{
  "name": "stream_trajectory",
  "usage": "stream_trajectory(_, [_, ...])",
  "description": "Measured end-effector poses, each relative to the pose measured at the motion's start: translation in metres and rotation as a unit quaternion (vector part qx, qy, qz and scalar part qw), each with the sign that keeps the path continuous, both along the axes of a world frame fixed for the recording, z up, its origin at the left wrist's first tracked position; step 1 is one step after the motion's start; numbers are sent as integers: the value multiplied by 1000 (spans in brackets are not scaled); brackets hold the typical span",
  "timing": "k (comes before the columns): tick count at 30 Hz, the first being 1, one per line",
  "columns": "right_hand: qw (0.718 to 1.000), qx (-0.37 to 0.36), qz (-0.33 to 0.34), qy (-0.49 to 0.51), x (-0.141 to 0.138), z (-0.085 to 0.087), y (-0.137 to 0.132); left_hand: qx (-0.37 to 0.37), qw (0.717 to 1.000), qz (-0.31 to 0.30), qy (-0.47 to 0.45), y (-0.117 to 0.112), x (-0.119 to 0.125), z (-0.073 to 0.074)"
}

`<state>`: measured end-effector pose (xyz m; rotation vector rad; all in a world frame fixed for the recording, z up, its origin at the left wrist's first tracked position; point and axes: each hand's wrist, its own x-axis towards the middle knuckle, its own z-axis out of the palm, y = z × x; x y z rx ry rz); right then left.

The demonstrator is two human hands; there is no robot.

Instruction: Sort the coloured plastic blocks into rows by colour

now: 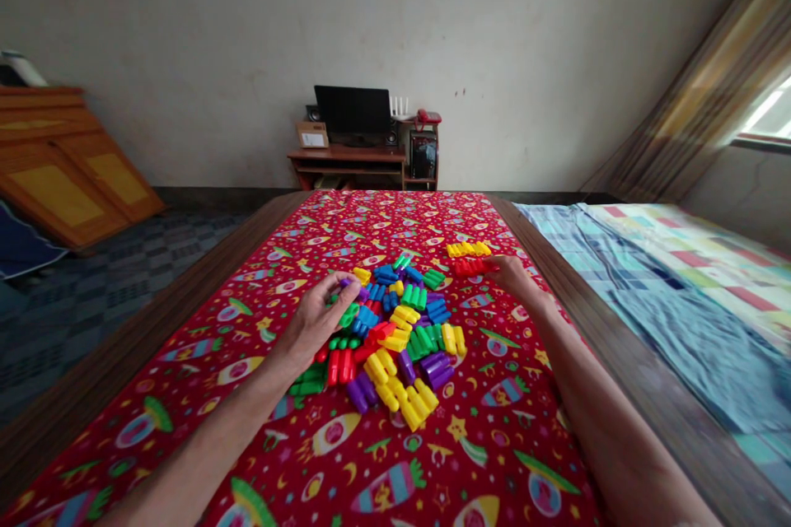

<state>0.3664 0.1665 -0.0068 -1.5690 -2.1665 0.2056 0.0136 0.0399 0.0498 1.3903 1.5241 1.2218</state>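
Note:
A heap of plastic building pieces in yellow, green, blue, purple and red lies on a red cloth printed with rockets. My left hand rests on the heap's left side, fingers curled around a purple piece with green pieces under the palm. My right hand reaches to the far right of the heap, its fingers closed on the end of a red row of joined pieces. A yellow row of joined pieces lies just beyond the red one.
The cloth covers a wooden table. A bed with a patchwork sheet runs along the right. A desk with a monitor stands against the far wall, a wooden cabinet at left, curtains at right.

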Motion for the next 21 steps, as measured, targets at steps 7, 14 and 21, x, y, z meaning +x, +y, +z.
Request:
stream_trajectory(7, [996,30,-33,-74,-8,28,-14,-19,1000,-18,-14,1,0,-2])
stream_trajectory(14, [974,76,188,99,-82,66,-58,-38,998,-43,14,3,1,-9])
stream_trajectory(21, [924,81,374,1,-149,38,-89,106,966,-130,197,10,-5,-20])
